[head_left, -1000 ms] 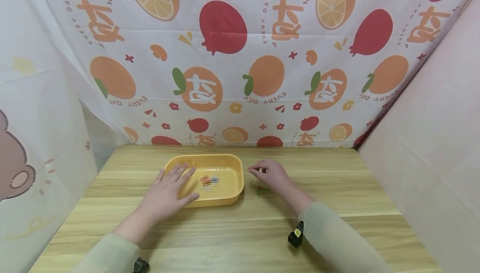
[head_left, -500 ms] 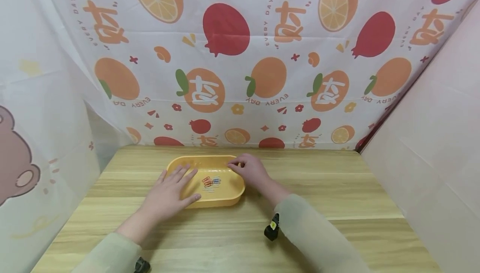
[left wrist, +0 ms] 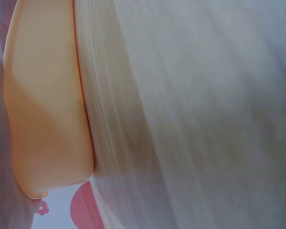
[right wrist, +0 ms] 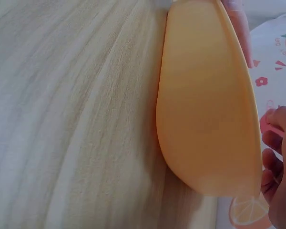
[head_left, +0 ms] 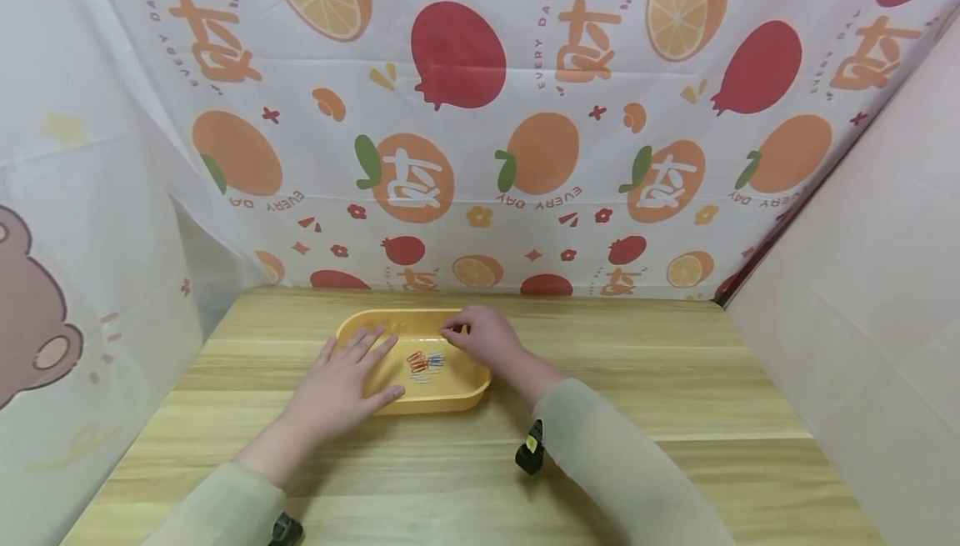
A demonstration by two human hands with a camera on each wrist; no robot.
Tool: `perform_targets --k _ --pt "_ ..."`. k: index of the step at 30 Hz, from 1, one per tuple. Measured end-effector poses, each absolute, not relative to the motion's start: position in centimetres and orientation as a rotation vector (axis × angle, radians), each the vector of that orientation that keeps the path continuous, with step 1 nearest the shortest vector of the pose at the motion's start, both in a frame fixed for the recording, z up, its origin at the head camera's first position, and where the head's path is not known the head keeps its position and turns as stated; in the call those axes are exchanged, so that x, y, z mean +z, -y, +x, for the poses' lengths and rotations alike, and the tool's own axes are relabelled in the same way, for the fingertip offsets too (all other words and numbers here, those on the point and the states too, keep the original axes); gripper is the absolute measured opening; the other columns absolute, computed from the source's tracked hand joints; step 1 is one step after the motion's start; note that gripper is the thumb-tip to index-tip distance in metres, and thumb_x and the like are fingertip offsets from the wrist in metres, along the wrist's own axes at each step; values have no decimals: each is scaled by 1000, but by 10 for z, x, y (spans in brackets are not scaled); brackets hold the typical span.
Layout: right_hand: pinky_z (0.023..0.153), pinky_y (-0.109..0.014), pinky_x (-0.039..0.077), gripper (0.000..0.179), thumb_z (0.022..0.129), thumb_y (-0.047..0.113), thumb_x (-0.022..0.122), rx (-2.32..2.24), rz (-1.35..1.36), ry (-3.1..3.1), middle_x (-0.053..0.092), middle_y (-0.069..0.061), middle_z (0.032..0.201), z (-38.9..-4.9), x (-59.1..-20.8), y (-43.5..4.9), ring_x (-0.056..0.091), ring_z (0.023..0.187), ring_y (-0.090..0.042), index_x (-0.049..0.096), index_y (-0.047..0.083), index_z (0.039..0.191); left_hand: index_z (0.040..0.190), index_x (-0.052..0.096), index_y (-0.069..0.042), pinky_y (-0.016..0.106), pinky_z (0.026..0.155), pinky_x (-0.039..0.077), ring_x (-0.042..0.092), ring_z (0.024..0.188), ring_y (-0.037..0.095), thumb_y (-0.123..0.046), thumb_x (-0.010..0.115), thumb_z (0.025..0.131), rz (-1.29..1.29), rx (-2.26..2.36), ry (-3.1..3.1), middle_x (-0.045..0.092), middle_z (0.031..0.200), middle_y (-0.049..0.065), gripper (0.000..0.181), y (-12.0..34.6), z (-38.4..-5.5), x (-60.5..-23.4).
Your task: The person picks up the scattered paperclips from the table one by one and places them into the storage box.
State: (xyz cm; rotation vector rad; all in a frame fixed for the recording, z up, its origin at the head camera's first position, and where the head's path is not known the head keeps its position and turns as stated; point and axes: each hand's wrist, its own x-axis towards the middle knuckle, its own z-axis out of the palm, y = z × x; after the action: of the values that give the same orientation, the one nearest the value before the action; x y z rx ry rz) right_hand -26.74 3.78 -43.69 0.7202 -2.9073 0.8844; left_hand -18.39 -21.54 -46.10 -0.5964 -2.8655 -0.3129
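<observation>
A yellow tray (head_left: 442, 403) stands on the wooden table. On its floor lie red paper clips (head_left: 417, 361), blue paper clips (head_left: 436, 360) and pale paper clips (head_left: 422, 378) in small groups. My left hand (head_left: 337, 383) rests over the tray's left side with fingers spread, thumb on the near rim. My right hand (head_left: 483, 338) reaches over the right end, thumb and index fingertips together inside the tray. They pinch what looks like a paper clip, too small and hidden to see clearly. The right wrist view shows the curled right fingers (right wrist: 274, 162) above the tray's rim.
A fruit-print cloth (head_left: 480, 154) hangs behind the table (head_left: 420, 479), with pale cloth walls on both sides. Green paper clips seen earlier right of the tray are out of sight now, with the right forearm over that area.
My right hand has moved left from the table beside the tray, over the rim and into the tray's right part. The left hand has stayed in place; the view shifted slightly.
</observation>
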Motion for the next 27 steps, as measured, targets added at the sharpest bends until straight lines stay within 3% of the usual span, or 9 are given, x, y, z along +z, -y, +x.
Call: perform_targets --k 14,23,27 --pt "78 -26 51 13 93 33 69 320 755 3098 67 16 80 -278 -446 -2 58 77 -5 77 25 88 154 38 -22 64 117 9 24 148 35 -67 58 89 -598 -310 2859 29 161 9 83 216 -183 -462" --pt "72 -27 50 17 94 29 68 196 707 3167 63 12 74 -281 -450 8 55 69 -9 72 22 79 154 38 -20 64 117 9 23 148 35 -71 52 89 -599 -314 2863 28 161 8 84 215 -182 -462" --pt "70 -28 48 18 94 27 66 194 678 3175 62 10 74 -282 -452 11 55 69 -11 70 22 77 155 37 -21 64 117 8 22 149 35 -77 43 89 -590 -296 2877 28 162 8 87 216 -182 -461"
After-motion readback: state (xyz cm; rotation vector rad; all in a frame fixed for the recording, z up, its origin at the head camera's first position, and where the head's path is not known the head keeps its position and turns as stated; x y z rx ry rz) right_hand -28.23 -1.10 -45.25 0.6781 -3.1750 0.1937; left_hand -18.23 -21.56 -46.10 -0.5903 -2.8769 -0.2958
